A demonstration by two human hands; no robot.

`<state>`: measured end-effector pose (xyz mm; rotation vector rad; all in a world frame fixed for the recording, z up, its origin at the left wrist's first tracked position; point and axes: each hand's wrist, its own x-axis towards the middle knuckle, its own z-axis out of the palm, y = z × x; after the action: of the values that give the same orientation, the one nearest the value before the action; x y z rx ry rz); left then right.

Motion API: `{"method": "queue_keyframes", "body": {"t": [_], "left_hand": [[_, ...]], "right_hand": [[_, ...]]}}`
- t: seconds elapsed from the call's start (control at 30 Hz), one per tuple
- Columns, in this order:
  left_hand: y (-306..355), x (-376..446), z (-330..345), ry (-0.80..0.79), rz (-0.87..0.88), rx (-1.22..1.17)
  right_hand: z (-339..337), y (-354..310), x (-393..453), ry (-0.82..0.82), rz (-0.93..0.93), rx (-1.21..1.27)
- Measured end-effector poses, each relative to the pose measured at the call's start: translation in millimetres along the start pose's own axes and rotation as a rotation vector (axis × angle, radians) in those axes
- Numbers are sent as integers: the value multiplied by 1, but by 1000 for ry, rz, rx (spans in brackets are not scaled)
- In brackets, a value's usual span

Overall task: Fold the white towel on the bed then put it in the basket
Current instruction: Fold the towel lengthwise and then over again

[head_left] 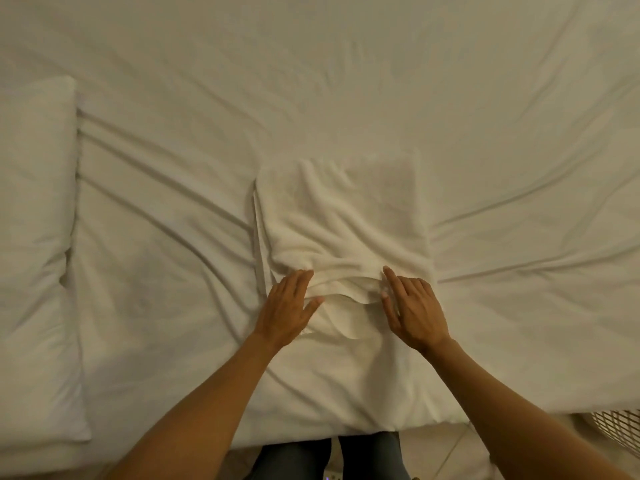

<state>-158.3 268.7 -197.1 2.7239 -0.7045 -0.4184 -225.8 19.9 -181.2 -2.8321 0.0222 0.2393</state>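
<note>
Left hand (291, 306) and right hand (415, 310) press flat-fingered on the white towel (343, 216). Probably mid-fold; next calls for gripping its near edge.

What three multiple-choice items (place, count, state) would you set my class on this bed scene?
1. Where is the woven wicker basket relative to the white-sheeted bed? A on it; B beside it, lower right; C at far left.
2. How many hands touch the white terry towel? A none; B one; C two.
3. The towel's near edge is: A smooth; B bunched into creases; C rolled tight.
Key: B, it sits past the bed's edge; C, left hand and right hand both rest on it; B, folds gather between the hands.
</note>
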Motion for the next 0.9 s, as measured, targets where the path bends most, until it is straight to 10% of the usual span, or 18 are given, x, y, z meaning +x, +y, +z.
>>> {"method": "queue_keyframes", "body": {"t": [0.63,0.9], "left_hand": [[-19,-49,-5,37,189,32],[-7,-22,15,-251,-6,121]], "right_hand": [[14,-7,-19,-96,-120,-67],[26,-8,-17,-293,14,-107]]}}
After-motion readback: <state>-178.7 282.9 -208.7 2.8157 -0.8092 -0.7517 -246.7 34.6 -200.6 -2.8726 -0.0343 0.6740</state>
